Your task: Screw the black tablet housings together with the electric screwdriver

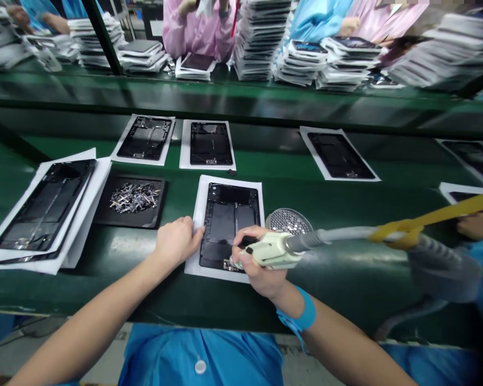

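Note:
A black tablet housing (221, 225) lies on a white paper sheet (193, 262) in front of me. My left hand (177, 241) is closed, its fingers curled on the sheet's left side and its thumb pressed against the housing's left edge. In my right hand (261, 268) is a pale green electric screwdriver (277, 251) with a grey cable. Its front end is over the small metal parts at the housing's lower edge; the tip itself is hidden by my fingers. Just right of the housing stands a round metal dish (290, 221) with small round pits or pieces.
A black tray (155, 220) of small metal strips sits at left, beside stacked housings (44, 209) on paper. More housings (145, 136) lie along the back. The cable hangs from a yellow strap (446, 214). Across a green shelf (225, 102), people work among tall stacks.

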Tool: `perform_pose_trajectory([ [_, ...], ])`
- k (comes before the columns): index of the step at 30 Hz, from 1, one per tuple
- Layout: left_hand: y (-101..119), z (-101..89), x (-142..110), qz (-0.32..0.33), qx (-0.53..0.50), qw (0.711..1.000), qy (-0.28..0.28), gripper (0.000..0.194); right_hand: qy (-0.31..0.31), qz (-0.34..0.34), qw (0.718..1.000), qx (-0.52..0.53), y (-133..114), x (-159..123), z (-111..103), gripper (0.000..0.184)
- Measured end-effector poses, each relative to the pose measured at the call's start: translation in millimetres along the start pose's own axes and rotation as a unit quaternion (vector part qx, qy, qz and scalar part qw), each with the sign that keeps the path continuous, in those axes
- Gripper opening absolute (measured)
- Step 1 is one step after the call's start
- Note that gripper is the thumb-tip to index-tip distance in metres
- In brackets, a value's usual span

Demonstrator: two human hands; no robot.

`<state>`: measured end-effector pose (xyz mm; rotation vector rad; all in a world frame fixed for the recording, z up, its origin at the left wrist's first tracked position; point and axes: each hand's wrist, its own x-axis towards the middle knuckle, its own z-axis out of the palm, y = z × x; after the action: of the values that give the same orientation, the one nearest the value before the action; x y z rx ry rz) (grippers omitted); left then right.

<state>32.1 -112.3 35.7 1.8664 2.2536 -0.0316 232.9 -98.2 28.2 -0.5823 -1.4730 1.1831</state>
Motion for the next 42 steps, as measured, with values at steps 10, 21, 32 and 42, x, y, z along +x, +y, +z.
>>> perform_pose_trajectory([
  [10,33,4.3,-5,-0.042,-0.016,0.998,-0.052,0.028,0.0,0.065,0.998,-0.025,5,-2,-2,0.019],
  [21,-30,-40.2,76,0.033,-0.199,0.963,0.178,0.021,0.117,0.003,0.99,0.074,-18,19,-28,0.022],
  [32,39,-60.9,242,-0.05,-0.245,0.946,0.206,0.026,0.148,-0.013,0.989,0.003,-1,31,-34,0.023],
  [42,100,-29.6,282,-0.095,-0.225,0.96,0.135,0.032,0.154,-0.017,0.987,-0.033,4,32,-35,0.024],
])
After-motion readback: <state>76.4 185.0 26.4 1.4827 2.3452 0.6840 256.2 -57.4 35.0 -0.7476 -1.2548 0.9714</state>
